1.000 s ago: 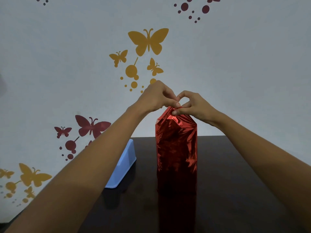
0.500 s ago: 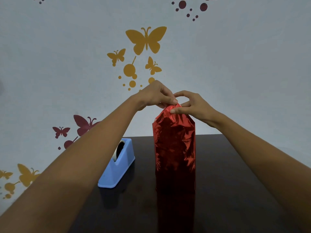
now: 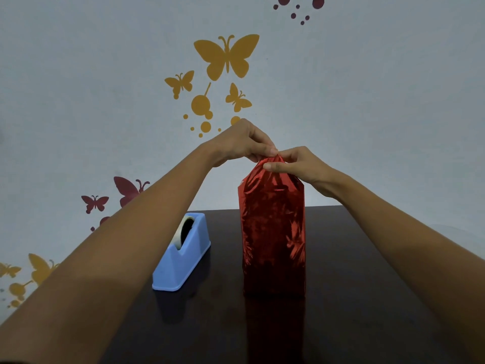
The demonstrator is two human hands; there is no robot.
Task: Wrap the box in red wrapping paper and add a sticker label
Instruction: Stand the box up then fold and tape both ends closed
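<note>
A tall box covered in shiny red wrapping paper (image 3: 273, 232) stands upright on the dark table (image 3: 367, 298). The paper is gathered to a peak at its top. My left hand (image 3: 244, 145) pinches that peak from the left with fingertips and thumb. My right hand (image 3: 299, 166) pinches the same gathered paper from the right, thumb laid across the front. No sticker label shows in view.
A blue tape dispenser (image 3: 183, 256) with a roll of tape stands on the table left of the box, close to my left forearm. Behind the table is a pale wall with butterfly decals (image 3: 227, 56).
Both hands stay at the paper's top and have drawn it into a tighter peak. My left forearm has shifted, uncovering the tape dispenser.
</note>
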